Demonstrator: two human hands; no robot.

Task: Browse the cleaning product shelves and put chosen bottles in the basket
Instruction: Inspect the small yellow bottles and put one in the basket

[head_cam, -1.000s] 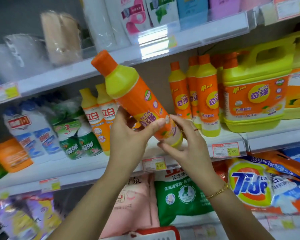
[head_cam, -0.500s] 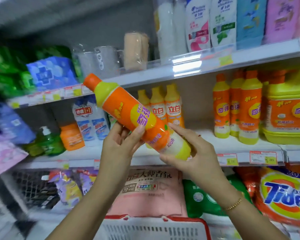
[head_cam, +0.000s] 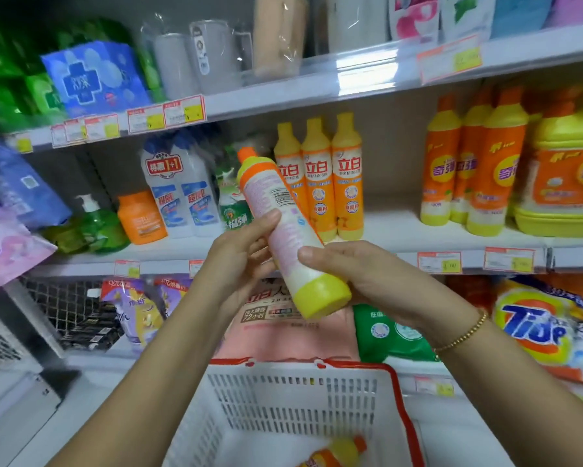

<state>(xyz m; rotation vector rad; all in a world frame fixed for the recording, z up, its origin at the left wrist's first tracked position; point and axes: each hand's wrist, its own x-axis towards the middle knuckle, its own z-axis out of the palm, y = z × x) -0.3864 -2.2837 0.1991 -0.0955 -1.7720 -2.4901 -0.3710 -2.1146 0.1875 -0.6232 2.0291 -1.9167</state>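
Observation:
I hold an orange-and-yellow detergent bottle [head_cam: 285, 227] in both hands in front of the middle shelf. Its cap points up and left, and its back label with a barcode faces me. My left hand [head_cam: 239, 261] grips the middle of the bottle. My right hand [head_cam: 367, 274] cups its yellow base. Below my hands stands a white basket with a red rim [head_cam: 398, 392]. Another orange-and-yellow bottle [head_cam: 337, 453] lies inside it at the bottom edge of the view.
The middle shelf [head_cam: 401, 234] carries three yellow-orange bottles [head_cam: 318, 176], matching orange bottles [head_cam: 475, 163] and a large yellow jug [head_cam: 566, 176] at the right. White bottles [head_cam: 179, 183] and green ones stand at the left. Detergent bags, one a Tide bag [head_cam: 536, 325], fill the lower shelf.
The bottle has been turned so its back label faces me and it stands more upright. My view has dropped, and the basket with a bottle inside now shows.

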